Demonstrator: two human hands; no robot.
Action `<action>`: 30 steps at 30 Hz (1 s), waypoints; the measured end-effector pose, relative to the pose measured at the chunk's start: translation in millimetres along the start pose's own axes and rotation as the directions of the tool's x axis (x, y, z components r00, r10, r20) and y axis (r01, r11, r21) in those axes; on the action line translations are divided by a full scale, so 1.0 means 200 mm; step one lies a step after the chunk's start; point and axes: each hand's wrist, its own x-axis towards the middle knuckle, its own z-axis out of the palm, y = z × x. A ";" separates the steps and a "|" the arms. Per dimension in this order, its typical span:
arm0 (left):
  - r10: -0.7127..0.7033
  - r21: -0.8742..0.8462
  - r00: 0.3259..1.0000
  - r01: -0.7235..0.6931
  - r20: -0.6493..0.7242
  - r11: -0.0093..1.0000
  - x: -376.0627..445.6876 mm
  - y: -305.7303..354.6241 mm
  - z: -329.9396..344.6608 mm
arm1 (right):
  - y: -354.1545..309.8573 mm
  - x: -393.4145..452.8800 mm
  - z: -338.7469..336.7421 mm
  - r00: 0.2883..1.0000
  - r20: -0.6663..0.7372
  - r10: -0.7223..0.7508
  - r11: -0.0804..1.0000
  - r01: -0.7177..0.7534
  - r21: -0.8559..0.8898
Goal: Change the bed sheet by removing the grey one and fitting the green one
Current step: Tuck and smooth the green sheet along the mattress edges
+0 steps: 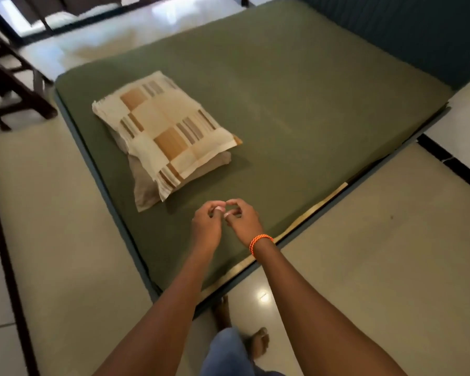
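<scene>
The green sheet (296,99) lies smooth over the whole mattress, which sits low on the floor. My left hand (206,221) and my right hand (243,218) hover together above the sheet's near corner, fingers loosely curled and fingertips close to each other, holding nothing. An orange bracelet circles my right wrist. No grey sheet is in view.
Two stacked pillows (163,131), a patterned one on a plain beige one, lie on the left part of the bed. A dark padded headboard (418,36) stands at the back right. Dark wooden furniture (8,85) is at the left. My bare feet (255,343) stand on the tiled floor.
</scene>
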 end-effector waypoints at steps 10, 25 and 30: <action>-0.797 -0.548 0.529 0.590 -0.291 0.592 0.08 -1.18 -0.12 | 0.87 0.26 0.68 0.848 -0.033 0.529 0.824 -0.504 0.260; -0.807 -0.891 0.589 0.348 -0.033 0.291 0.08 -2.09 -0.14 | 1.47 0.26 1.16 0.739 0.232 0.632 0.368 -0.550 0.749; -0.766 -0.931 0.641 0.252 -0.044 0.264 0.05 -2.10 -0.10 | 1.55 0.28 1.20 0.771 0.182 0.610 0.369 -0.480 0.796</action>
